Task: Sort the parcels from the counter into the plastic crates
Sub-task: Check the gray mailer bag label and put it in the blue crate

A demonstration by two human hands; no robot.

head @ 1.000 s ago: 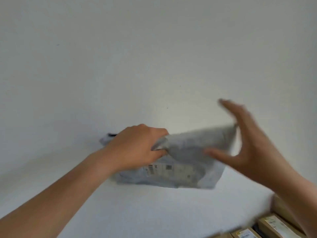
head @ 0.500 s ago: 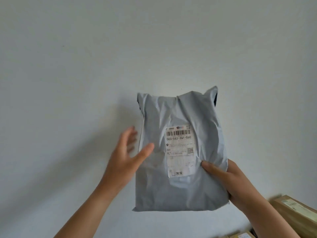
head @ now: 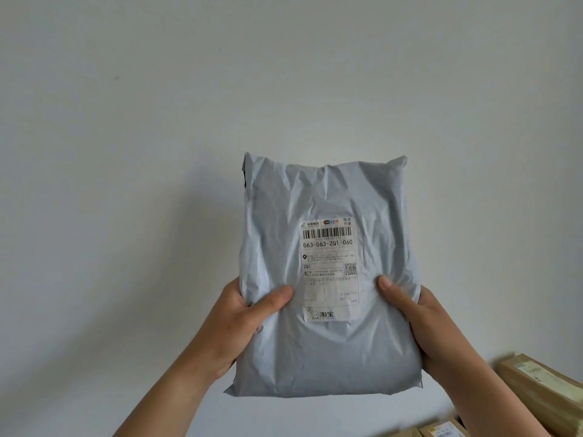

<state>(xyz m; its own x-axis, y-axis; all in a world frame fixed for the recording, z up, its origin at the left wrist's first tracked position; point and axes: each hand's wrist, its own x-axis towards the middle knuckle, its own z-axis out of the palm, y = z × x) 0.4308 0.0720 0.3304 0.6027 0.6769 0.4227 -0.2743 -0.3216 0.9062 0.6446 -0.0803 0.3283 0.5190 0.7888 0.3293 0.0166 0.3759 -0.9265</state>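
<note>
A grey plastic mailer parcel (head: 328, 197) is held upright in front of a plain white wall, its white shipping label (head: 329, 269) with a barcode facing me. My left hand (head: 233, 320) grips its left edge, thumb across the front. My right hand (head: 422, 313) grips its right edge the same way, thumb beside the label. The fingers of both hands are hidden behind the parcel. No plastic crates are in view.
Brown cardboard parcels lie at the bottom right: a large box (head: 542, 389) with a label, and the tops of smaller ones (head: 441, 432) at the bottom edge. The white wall (head: 157, 152) fills the background.
The parcel was turned upright with its label towards me. My left hand, open beside it half a second ago, now grips its left edge; the parcel has come closer.
</note>
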